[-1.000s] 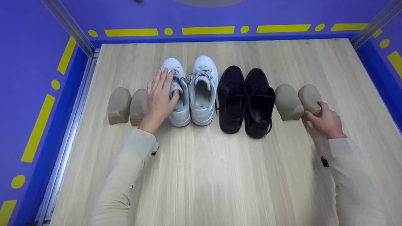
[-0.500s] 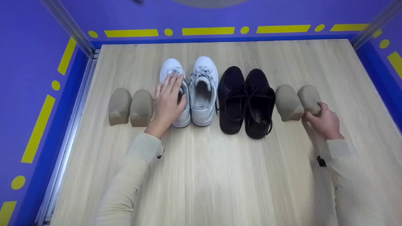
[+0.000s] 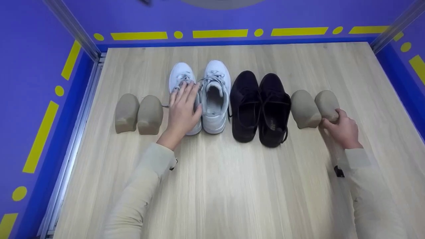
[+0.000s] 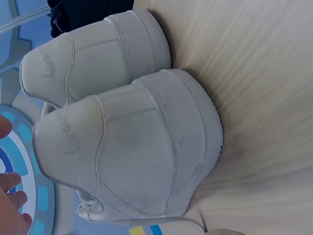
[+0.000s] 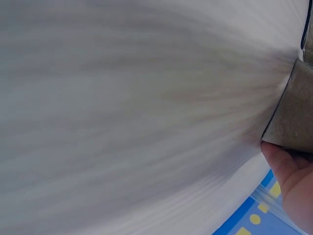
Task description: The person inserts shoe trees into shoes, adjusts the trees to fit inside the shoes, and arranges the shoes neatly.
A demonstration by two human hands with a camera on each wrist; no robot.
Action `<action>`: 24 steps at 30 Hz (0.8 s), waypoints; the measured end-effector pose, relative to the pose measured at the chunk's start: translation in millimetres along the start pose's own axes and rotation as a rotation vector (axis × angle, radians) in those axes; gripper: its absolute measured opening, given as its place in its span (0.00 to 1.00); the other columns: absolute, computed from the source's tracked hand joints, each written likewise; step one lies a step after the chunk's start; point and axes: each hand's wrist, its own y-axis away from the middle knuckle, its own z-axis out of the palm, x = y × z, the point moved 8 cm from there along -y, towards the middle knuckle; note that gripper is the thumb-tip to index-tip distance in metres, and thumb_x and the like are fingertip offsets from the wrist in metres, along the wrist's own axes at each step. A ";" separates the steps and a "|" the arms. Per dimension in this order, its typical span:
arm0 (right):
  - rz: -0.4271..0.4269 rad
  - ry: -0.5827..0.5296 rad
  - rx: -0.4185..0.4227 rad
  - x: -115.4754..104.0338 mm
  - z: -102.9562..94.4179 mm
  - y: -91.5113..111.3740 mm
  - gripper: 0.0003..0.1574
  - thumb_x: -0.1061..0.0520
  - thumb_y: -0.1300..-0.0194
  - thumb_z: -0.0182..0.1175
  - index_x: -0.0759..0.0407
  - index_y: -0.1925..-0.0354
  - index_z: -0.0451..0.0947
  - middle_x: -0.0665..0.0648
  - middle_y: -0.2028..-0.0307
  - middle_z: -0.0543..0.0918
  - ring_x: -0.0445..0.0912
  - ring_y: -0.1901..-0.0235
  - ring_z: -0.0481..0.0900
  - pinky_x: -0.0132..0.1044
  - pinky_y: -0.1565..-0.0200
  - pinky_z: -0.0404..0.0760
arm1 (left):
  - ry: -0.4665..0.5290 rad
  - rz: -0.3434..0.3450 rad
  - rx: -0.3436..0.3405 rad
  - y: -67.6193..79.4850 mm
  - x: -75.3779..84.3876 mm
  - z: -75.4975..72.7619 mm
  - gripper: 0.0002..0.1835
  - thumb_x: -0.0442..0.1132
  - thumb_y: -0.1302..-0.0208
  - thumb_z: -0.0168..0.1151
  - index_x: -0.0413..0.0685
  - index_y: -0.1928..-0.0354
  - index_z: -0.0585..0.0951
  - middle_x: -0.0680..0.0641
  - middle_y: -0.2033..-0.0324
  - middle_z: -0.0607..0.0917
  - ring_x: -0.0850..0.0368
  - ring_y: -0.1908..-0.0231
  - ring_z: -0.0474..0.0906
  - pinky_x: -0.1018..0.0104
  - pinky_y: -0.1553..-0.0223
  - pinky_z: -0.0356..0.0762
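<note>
the left hand (image 3: 182, 114), fingers nearly straight and gripping nothing, is over the left white shoe (image 3: 179, 73), while the right hand (image 3: 344, 131) pinches the rightmost grey block (image 3: 326, 103), perhaps to steady it.

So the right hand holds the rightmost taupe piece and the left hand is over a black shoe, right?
Not quite: the left hand is over a white shoe, as the head view shows. The right hand does hold the rightmost taupe piece.
</note>
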 end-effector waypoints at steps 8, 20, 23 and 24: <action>0.000 -0.010 -0.009 0.3 1.0 0.6 0.45 0.42 0.41 0.48 0.70 0.37 0.51 0.81 0.52 0.68 0.71 0.54 0.68 0.60 0.55 0.65 | 0.013 0.025 -0.002 2.0 9.5 4.6 0.28 0.40 0.48 0.55 0.47 0.41 0.68 0.44 0.42 0.70 0.46 0.39 0.62 0.46 0.41 0.54; 0.003 0.040 0.014 -1.9 -0.5 0.5 0.44 0.42 0.44 0.48 0.73 0.40 0.55 0.82 0.55 0.69 0.71 0.58 0.70 0.59 0.59 0.67 | 0.031 0.038 -0.083 5.4 22.4 16.8 0.29 0.41 0.45 0.53 0.50 0.38 0.64 0.45 0.40 0.68 0.47 0.37 0.59 0.47 0.41 0.53; 0.010 0.058 0.018 -1.8 -0.9 0.0 0.44 0.43 0.44 0.48 0.72 0.40 0.55 0.82 0.56 0.70 0.71 0.60 0.71 0.59 0.61 0.67 | 0.024 0.050 -0.083 6.3 24.1 18.4 0.29 0.42 0.45 0.53 0.51 0.39 0.65 0.45 0.40 0.68 0.47 0.38 0.59 0.47 0.41 0.54; 0.013 0.061 0.018 -1.7 -0.9 -0.2 0.44 0.43 0.44 0.48 0.72 0.40 0.56 0.82 0.56 0.71 0.71 0.60 0.71 0.59 0.61 0.67 | 0.023 0.053 -0.081 6.5 24.5 18.8 0.28 0.42 0.45 0.53 0.51 0.39 0.65 0.45 0.40 0.69 0.47 0.38 0.60 0.48 0.41 0.54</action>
